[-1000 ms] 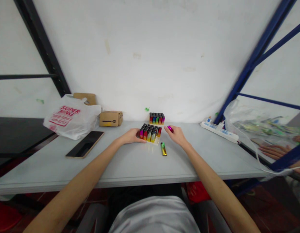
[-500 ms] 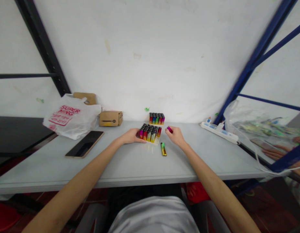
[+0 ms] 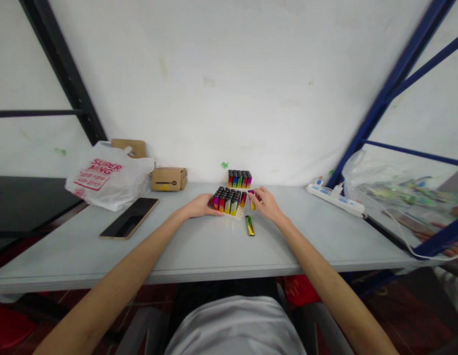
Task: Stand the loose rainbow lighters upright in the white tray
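A tray of several upright rainbow-coloured lighters [image 3: 229,201] stands at the middle of the grey table [image 3: 199,246]. My left hand [image 3: 200,205] rests against the tray's left side, fingers curled onto it. My right hand [image 3: 265,203] pinches a magenta-and-yellow lighter [image 3: 251,199] upright at the tray's right edge. One green-and-yellow lighter [image 3: 249,226] lies flat on the table just in front of the tray. A second, smaller tray of lighters [image 3: 240,179] stands behind, close to the wall.
A dark phone [image 3: 129,225] lies at the left, beside a white plastic bag [image 3: 107,176] and a small cardboard box [image 3: 169,179]. A white power strip [image 3: 334,198] with a cable sits at the right. Blue shelf posts [image 3: 388,93] rise at the right; another person's hand [image 3: 456,251] shows there.
My right hand has carried the magenta lighter leftward, from apart from the tray to its right edge, turning it upright. My left hand has stayed on the tray.
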`<state>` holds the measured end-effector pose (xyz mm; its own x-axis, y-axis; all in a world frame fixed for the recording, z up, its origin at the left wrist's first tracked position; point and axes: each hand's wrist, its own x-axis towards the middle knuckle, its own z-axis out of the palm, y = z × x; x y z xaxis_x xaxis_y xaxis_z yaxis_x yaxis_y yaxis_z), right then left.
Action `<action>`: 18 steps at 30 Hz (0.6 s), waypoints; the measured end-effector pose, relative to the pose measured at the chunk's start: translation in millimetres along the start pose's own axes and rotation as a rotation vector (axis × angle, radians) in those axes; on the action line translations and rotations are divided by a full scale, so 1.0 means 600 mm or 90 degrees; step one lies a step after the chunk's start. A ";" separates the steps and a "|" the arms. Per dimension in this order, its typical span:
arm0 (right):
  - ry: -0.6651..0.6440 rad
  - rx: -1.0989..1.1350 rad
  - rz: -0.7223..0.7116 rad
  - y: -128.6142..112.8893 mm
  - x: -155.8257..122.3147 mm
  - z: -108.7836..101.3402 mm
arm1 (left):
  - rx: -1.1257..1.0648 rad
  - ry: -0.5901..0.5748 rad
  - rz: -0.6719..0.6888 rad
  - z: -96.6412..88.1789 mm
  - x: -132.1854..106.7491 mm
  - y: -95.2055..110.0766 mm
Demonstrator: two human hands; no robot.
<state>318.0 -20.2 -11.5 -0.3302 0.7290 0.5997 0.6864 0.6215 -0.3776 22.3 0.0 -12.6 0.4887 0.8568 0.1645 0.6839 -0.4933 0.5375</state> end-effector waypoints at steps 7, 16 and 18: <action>-0.065 0.052 0.049 -0.013 -0.004 0.000 | 0.006 -0.009 0.009 -0.002 -0.003 0.006; -0.134 0.106 0.039 -0.017 -0.006 -0.010 | 0.004 -0.007 0.009 0.002 0.000 -0.002; -0.140 0.100 0.023 -0.018 -0.005 -0.011 | 0.001 -0.006 0.014 0.003 0.000 -0.001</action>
<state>315.6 -31.2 -4.7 -0.4522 0.7855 0.4225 0.5968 0.6185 -0.5112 22.5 0.0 -14.3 0.5093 0.8439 0.1687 0.6731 -0.5127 0.5330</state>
